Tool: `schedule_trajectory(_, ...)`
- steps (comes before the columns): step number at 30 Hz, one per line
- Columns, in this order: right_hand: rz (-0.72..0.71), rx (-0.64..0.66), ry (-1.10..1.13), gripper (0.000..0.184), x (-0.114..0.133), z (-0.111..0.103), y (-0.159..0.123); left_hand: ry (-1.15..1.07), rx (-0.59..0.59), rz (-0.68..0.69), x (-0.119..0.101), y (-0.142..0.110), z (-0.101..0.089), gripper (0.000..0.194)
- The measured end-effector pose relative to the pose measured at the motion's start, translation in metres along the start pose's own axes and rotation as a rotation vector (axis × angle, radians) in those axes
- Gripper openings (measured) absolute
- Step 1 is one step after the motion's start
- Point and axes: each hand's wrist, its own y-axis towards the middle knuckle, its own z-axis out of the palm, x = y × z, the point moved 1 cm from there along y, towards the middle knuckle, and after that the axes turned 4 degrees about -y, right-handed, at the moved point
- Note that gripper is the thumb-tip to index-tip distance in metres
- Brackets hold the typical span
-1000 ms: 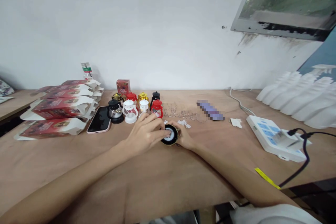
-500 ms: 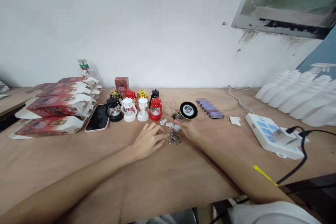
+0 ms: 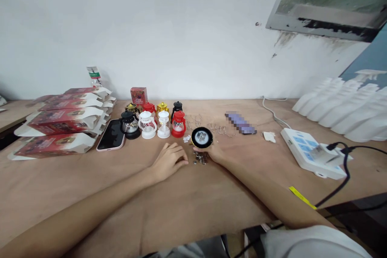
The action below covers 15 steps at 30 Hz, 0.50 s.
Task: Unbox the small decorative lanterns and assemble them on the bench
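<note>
My right hand (image 3: 215, 152) holds a small black and gold toy lantern (image 3: 202, 137), tipped so its round underside faces me. Just below it a little heap of small silver button cells (image 3: 200, 158) lies on the wooden table (image 3: 193, 201). My left hand (image 3: 168, 161) rests on the table beside that heap, fingers loosely curled, with nothing visible in it. A few small white tabs (image 3: 187, 139) lie next to the lantern.
Several toy lanterns (image 3: 153, 121) in black, white, red and gold stand in rows behind my hands, with a pink-cased phone (image 3: 111, 140) and stacked red boxes (image 3: 62, 124) to the left. Wire handles (image 3: 211, 128), a white power strip (image 3: 313, 152) with black cable, and white bottles (image 3: 347, 109) lie right.
A second ago both hands worked on the lantern's underside. My right hand then lifted it right and brought it back toward the middle; button cells now lie on the table, and my left hand lowered.
</note>
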Motion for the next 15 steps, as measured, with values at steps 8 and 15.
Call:
schedule_trajectory(8, -0.122, -0.038, -0.053, 0.033, 0.000, 0.001, 0.004, 0.111, -0.096, 0.127, -0.001, -0.004, 0.003, 0.017)
schedule_trajectory(15, -0.193, -0.030, -0.103, 0.032, -0.003, 0.001, 0.003, -0.091, -0.652, 0.066, -0.003, 0.000, -0.018, 0.012)
